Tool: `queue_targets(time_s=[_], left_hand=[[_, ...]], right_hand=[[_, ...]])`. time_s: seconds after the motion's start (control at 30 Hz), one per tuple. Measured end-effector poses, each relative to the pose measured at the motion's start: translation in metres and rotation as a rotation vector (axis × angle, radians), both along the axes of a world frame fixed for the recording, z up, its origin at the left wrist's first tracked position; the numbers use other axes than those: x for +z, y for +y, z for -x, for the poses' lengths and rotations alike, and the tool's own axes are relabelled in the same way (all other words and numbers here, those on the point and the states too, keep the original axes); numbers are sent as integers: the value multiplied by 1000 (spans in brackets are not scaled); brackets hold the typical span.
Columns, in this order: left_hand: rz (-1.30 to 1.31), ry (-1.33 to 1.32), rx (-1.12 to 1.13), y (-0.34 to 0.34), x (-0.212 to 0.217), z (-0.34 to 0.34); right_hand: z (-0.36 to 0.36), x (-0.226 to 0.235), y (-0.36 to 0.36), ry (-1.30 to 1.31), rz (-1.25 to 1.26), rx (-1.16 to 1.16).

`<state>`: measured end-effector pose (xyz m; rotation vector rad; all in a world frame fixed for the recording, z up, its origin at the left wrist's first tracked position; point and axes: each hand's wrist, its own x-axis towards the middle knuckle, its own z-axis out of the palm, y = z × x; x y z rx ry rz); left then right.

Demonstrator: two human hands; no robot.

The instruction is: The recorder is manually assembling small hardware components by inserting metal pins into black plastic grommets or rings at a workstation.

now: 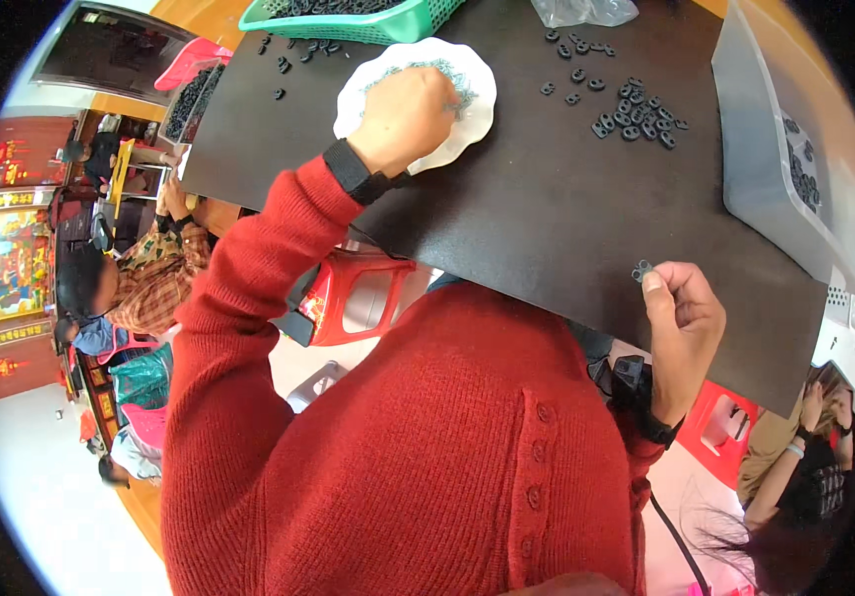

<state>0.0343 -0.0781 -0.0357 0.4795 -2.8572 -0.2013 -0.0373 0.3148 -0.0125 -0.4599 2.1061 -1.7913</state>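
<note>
Pinching small dark piece [641, 270] tightly in right hand [686, 308], near edge of tabletop [547, 214]: could lose it overboard through slackened pinch. Curled, with left hand [408, 114] over scalloped white plate [485, 104], cannot tell hold; could scatter small pieces [464, 87] by snagging rim.

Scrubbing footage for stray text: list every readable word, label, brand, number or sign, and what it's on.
Readable: none.
Strips above and below the wall picture: character-like marks, too small to read.
Red wall decorations: too blurred to tell if text.
Patterned patch at the stool: too blurred.
Plate, table, basket, bin, black parts: no text visible.
</note>
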Motion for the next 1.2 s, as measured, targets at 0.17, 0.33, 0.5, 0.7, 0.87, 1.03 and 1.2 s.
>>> queue_targets(time_s=[0.17,0.33,0.5,0.7,0.87,1.03,1.2], left_hand=[[78,-20,37,-9,-4,0],[-38,2,50,-8,11,-9],[-78,20,104,-16,10,-17],[-337,52,138,-30,18,-32],[-409,-11,191,-29,23,-35],[-379,78,109,-29,9,-39],[-466,45,175,-22,7,-40]], right_hand=[[-6,2,-5,-39,9,5],[-7,-1,-7,-34,13,9],[-5,-3,-11,1,28,20],[-2,-6,-11,-14,9,22],[2,-10,-14,6,-18,28],[3,-11,-19,86,-220,-12],[4,-10,-13,125,-264,10]])
